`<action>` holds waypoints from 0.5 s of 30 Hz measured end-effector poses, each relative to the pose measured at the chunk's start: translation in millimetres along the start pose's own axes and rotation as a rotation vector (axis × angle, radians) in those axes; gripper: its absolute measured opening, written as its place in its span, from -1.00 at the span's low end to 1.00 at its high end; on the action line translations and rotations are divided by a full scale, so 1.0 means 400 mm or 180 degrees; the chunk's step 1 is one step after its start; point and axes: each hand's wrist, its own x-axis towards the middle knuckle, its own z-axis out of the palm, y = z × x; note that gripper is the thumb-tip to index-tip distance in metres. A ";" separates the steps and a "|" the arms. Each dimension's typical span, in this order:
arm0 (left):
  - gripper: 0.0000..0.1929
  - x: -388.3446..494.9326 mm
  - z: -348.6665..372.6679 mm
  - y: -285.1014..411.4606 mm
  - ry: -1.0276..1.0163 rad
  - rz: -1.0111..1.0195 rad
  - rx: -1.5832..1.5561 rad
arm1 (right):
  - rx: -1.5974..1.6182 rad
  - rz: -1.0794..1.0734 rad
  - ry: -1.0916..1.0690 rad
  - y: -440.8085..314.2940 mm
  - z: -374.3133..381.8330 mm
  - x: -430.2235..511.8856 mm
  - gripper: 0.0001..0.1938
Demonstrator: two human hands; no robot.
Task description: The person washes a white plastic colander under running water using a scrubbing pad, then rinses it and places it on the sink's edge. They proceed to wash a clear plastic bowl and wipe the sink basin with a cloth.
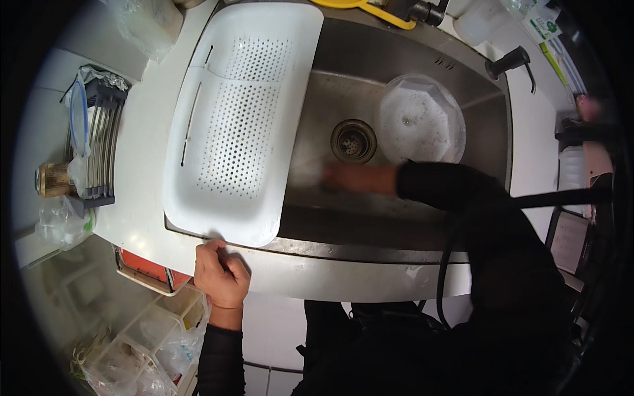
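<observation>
My right hand (349, 177), blurred by motion, is low in the stainless steel sink (342, 218), just below the drain (353, 142); whether it holds anything cannot be made out. Right of the drain stands a clear, many-sided bowl (421, 119) with foamy water in it. My left hand (223, 274) rests at the counter's front edge with its fingers curled, close to the near corner of a white perforated plastic colander tray (176, 198). That tray lies across the left part of the sink. No object shows in my left hand.
A dish rack (104, 143) stands on the left of the white counter (141, 163). Below it are plastic storage bins (143, 321) with bags. A soap dispenser (510, 62) is at the sink's right rear, a yellow-handled utensil (386, 15) behind the sink. A black cable hangs at right.
</observation>
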 end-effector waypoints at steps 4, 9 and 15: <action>-0.79 0.000 0.001 0.000 0.0007 -0.0067 -0.0044 | -0.3077 -0.1834 -0.0556 0.030 0.025 -0.125 -0.82; -0.80 -0.002 0.001 -0.003 -0.0026 -0.0078 -0.0030 | -0.4345 -0.0328 0.1282 -0.102 -0.148 0.232 -0.84; -0.82 -0.002 -0.001 0.000 -0.0076 -0.0157 -0.0171 | -0.1345 -0.0819 0.1618 -0.129 -0.089 0.190 -0.86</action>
